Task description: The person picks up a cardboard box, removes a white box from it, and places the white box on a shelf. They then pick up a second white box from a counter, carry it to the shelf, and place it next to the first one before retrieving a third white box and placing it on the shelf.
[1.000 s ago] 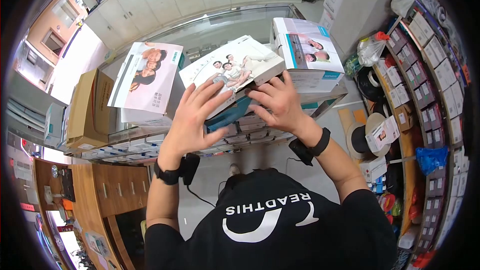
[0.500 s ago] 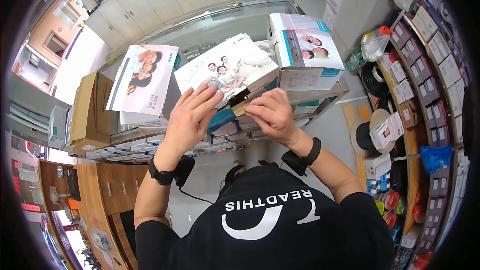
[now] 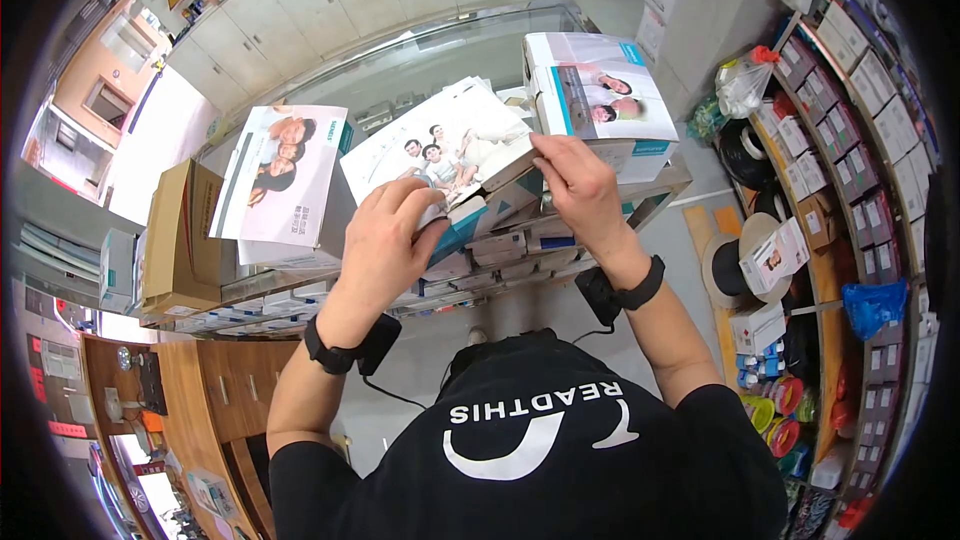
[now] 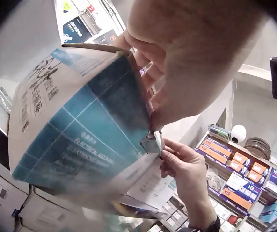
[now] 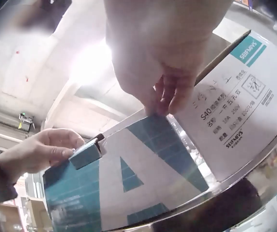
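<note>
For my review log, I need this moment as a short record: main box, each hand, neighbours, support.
Main box: middle box, printed with people on top
Left hand: pinches a small teal tab at its front
Right hand: pinches the right corner of its top
Neighbours: left box, right box
Far left: brown carton
Support: glass counter

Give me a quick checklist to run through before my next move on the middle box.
Left hand at the front tab: ok.
Right hand on the lid's right front corner: ok.
Tab tucked in: not ok, it sticks out from the teal front.
Contents in place: cannot tell, the lid hides them.
Base square on the counter: cannot tell, hands and lid block it.
</note>
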{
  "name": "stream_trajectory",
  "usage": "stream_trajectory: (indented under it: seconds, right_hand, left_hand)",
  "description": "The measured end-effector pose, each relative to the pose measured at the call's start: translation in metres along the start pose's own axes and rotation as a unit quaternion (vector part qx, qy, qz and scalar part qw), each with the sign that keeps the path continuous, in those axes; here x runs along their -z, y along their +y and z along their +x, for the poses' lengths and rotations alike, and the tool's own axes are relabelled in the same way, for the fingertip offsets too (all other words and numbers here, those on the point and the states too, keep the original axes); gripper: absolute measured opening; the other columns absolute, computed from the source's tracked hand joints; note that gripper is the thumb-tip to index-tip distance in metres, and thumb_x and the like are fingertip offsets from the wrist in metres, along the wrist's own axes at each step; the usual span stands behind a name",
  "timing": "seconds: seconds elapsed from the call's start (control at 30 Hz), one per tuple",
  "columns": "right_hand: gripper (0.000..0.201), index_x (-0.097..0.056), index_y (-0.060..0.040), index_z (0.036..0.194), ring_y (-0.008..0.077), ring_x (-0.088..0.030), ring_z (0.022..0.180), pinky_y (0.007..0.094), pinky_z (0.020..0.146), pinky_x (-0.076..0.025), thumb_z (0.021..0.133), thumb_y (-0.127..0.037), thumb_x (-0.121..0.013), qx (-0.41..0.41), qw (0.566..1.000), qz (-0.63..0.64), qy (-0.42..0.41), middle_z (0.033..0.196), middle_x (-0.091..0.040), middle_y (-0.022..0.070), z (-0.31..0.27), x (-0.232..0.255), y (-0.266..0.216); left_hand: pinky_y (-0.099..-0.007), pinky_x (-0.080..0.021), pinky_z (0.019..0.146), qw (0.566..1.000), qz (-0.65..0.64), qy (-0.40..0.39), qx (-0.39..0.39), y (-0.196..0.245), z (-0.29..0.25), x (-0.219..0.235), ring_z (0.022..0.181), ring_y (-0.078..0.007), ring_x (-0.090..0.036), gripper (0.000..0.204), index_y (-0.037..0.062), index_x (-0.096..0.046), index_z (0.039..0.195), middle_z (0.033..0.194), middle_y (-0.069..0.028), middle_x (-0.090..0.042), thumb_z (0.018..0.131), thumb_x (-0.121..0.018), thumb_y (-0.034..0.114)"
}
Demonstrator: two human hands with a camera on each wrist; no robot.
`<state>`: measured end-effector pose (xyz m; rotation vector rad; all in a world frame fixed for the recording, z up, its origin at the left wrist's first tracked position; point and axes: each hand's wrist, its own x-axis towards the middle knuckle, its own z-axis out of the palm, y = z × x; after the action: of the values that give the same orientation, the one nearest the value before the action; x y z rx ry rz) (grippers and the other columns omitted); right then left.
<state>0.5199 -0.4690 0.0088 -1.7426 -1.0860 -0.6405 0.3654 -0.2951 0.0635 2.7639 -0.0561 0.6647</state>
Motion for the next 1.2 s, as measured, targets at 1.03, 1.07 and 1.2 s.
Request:
stream_trajectory:
  seconds: [1.03, 1.07, 1.2]
  right_hand:
    - [0.03, -0.064, -0.0105, 0.09, 0.0205, -0.054, 0.072, 0.0314, 0.059, -0.044, 0.06, -0.007, -0.07, 0.179, 0.979, -0.015, -0.094, 0.086, -0.057, 0.0025, -0.013, -0.024, -0.029]
    - [0.029, -0.064, -0.0104, 0.089, 0.0205, -0.054, 0.072, 0.0313, 0.058, -0.044, 0.061, -0.007, -0.07, 0.18, 0.98, -0.019, -0.087, 0.086, -0.057, 0.0026, -0.012, -0.026, -0.029]
    - [0.027, -0.063, -0.0105, 0.088, 0.0205, -0.054, 0.072, 0.0324, 0.061, -0.042, 0.063, -0.008, -0.071, 0.137, 0.989, 0.002, -0.054, 0.084, -0.057, 0.0028, -0.013, -0.031, -0.029]
  left_hand:
    - [-0.0456, -0.038, 0.091, 0.991, 0.011, 0.134, -0.021, -0.007, -0.021, -0.033, 0.1, -0.026, -0.058, 0.029, 0.0089, -0.061, 0.088, 0.098, -0.0066, -0.062, 0.064, -0.076, 0.017]
    - [-0.0449, -0.039, 0.09, 0.99, 0.013, 0.141, -0.015, -0.005, -0.019, -0.033, 0.099, -0.0254, -0.058, 0.027, 0.009, -0.061, 0.086, 0.096, -0.0063, -0.063, 0.064, -0.076, 0.016]
    - [-0.0437, -0.041, 0.089, 0.985, 0.004, 0.173, 0.011, -0.006, -0.018, -0.041, 0.096, -0.0244, -0.059, 0.026, 0.0093, -0.06, 0.085, 0.093, -0.0058, -0.064, 0.064, -0.075, 0.014]
